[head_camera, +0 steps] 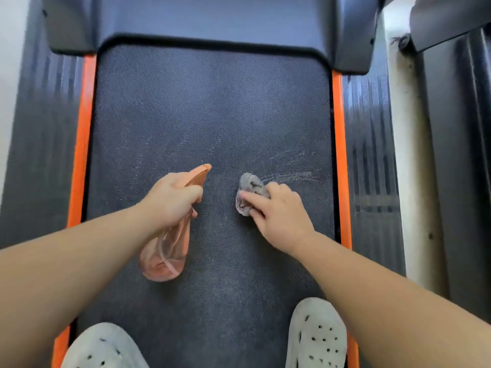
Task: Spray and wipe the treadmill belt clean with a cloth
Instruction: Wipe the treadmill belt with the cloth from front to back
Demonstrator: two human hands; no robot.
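The dark textured treadmill belt (207,107) fills the middle of the view, with pale wet streaks (292,173) at its right side. My left hand (170,200) grips the neck of a translucent orange spray bottle (167,251), nozzle pointing forward over the belt. My right hand (279,213) holds a bunched grey cloth (249,187) and presses it onto the belt near the streaks.
Orange strips (338,155) and ribbed dark side rails (372,155) border the belt. The motor cover (212,19) closes off the far end. Two grey clogs (316,338) stand on the near belt. A white wall base (409,155) and another dark machine (457,128) lie to the right.
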